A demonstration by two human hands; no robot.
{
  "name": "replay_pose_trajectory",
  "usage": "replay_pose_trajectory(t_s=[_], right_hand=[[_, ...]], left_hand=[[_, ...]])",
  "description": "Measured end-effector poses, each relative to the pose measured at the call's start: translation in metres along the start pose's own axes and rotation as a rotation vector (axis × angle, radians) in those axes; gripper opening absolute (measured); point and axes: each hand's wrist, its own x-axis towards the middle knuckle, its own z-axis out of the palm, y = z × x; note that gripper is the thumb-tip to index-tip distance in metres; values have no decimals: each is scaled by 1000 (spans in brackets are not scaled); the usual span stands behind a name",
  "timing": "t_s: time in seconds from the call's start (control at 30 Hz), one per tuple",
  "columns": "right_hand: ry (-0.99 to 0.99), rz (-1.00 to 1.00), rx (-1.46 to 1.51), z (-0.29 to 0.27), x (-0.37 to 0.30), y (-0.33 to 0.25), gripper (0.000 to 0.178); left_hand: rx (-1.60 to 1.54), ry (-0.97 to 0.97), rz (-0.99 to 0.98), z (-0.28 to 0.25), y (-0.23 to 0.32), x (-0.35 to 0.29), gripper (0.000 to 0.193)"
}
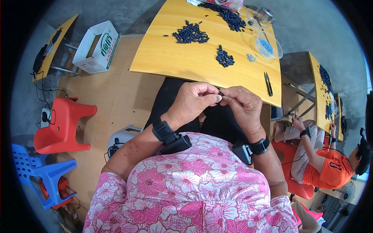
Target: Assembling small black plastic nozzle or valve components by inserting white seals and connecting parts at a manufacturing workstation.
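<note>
Close to the near edge of the yellow table (163, 54), my two hands meet fingertip to fingertip over my lap. Between them is a small black piece (221, 94), mostly covered by the fingers. My left hand (187, 103) pinches it with thumb and forefinger, and my right hand (246, 105) pinches it from the other side. On the table ahead lies a small heap of short black tubular pieces (224, 58), with a larger heap (190, 33) behind it to the left. Black thread snips (268, 84) rest at the right edge.
Right of the heaps stands a clear bowl (278, 51) with light-blue bits; loose bits (251, 58) lie beside it. Another black heap (232, 19) and a metal cup (266, 14) are farther back. Left are a white carton (97, 48) and a red stool (64, 126). A person in orange (328, 167) works at right.
</note>
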Motion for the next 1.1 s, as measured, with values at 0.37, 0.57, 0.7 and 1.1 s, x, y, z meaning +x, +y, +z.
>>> replay_pose_trajectory(t_s=[0.37, 0.57, 0.7, 1.1], right_hand=[[-24, -247, -203, 6, 14, 12, 25], [-112, -149, -52, 6, 37, 22, 26], [-39, -121, -175, 13, 73, 34, 23], [-12, 17, -460, 50, 168, 83, 12]], left_hand=[[-67, 26, -77, -7, -12, 12, 10], [49, 64, 2, -21, -15, 28, 9], [330, 226, 193, -38, -17, 46, 8], [407, 292, 296, -55, -37, 65, 8]])
